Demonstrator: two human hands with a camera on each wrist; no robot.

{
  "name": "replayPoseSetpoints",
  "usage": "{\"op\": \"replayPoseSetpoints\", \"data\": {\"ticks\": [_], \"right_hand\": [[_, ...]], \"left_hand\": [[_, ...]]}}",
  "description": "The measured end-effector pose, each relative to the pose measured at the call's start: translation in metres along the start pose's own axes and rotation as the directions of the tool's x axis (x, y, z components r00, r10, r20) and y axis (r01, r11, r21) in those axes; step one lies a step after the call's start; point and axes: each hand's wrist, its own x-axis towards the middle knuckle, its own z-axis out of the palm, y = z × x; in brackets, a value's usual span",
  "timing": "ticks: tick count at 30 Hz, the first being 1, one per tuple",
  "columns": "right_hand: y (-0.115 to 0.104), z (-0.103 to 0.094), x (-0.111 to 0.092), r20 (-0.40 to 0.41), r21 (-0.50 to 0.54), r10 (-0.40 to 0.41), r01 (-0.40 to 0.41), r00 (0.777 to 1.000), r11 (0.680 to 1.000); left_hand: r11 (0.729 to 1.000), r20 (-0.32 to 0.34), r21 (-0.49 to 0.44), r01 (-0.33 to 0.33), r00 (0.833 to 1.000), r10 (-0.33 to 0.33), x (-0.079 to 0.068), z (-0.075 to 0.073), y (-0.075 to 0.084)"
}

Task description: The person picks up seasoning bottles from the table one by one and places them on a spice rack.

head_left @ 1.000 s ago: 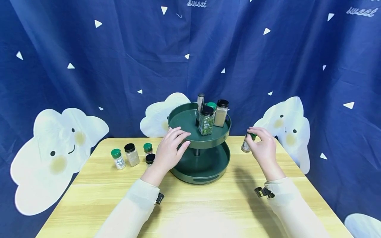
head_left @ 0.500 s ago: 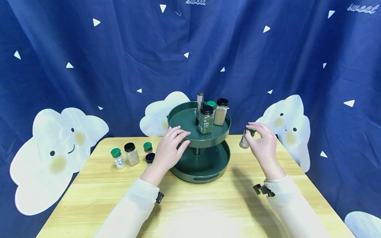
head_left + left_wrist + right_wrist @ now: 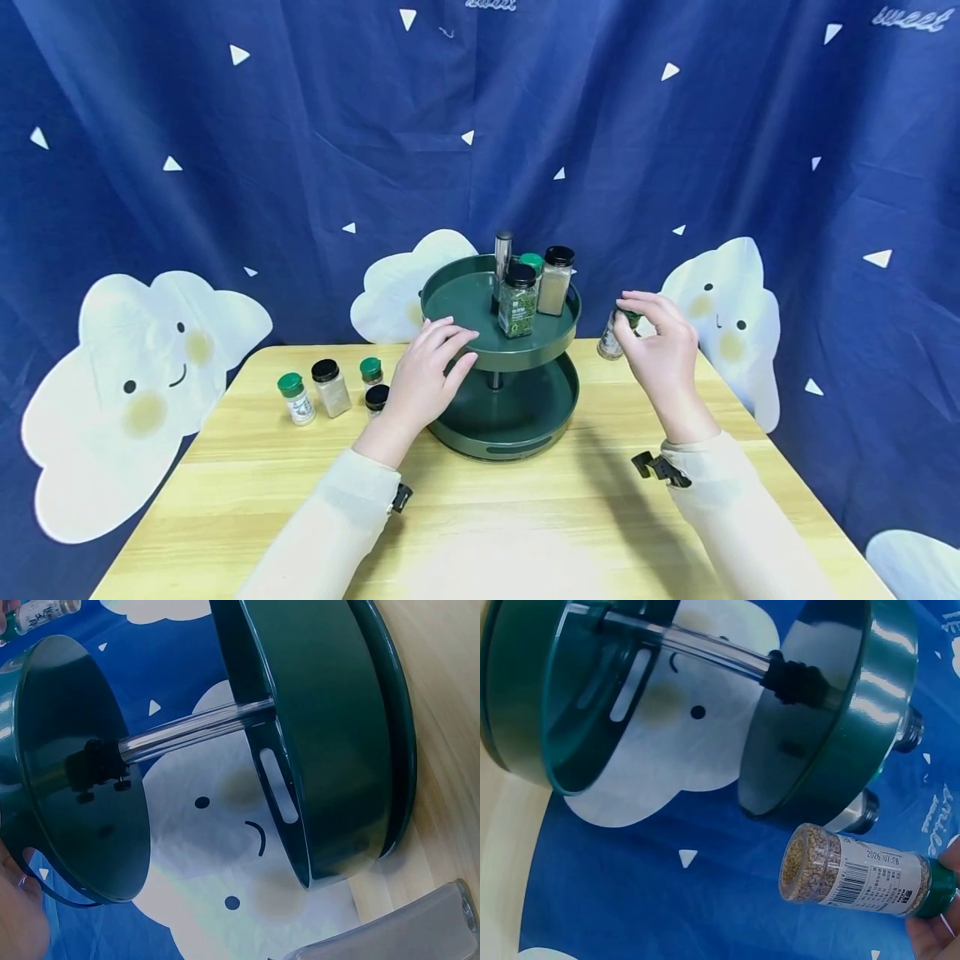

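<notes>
The bench (image 3: pixel 300 508) carries the two-tier stand (image 3: pixel 467 446). The left hand (image 3: pixel 422 372) — fingers relaxed at the upper tray (image 3: pixel 517 361) — presumably steadies it. Fingers of the right hand (image 3: pixel 666 350) pinch the jar (image 3: pixel 866 877) by its green cap (image 3: pixel 937 889), beside that tray, apparently leaving its base unobstructed.

Your 2 forearms (image 3: pixel 333 512) reach forward, left hand (image 3: pixel 422 377) loosely bent with thumb apart, right hand (image 3: pixel 664 354) pinching between thumb and fingers.
</notes>
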Motion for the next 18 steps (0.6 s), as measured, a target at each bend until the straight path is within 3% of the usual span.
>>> {"op": "replayPoseSetpoints", "data": {"ticks": [8, 18], "right_hand": [[-0.012, 0.003, 0.011, -0.031, 0.076, -0.023, 0.025, 0.999, 0.997], [-0.018, 0.005, 0.017, -0.044, 0.087, -0.027, 0.031, 0.999, 0.996]], "left_hand": [[1.0, -0.012, 0.005, -0.005, 1.0, 0.005, -0.001, 0.0, -0.002], [1.0, 0.002, 0.005, 0.004, 1.0, -0.004, 0.0, -0.001, 0.0]]}}
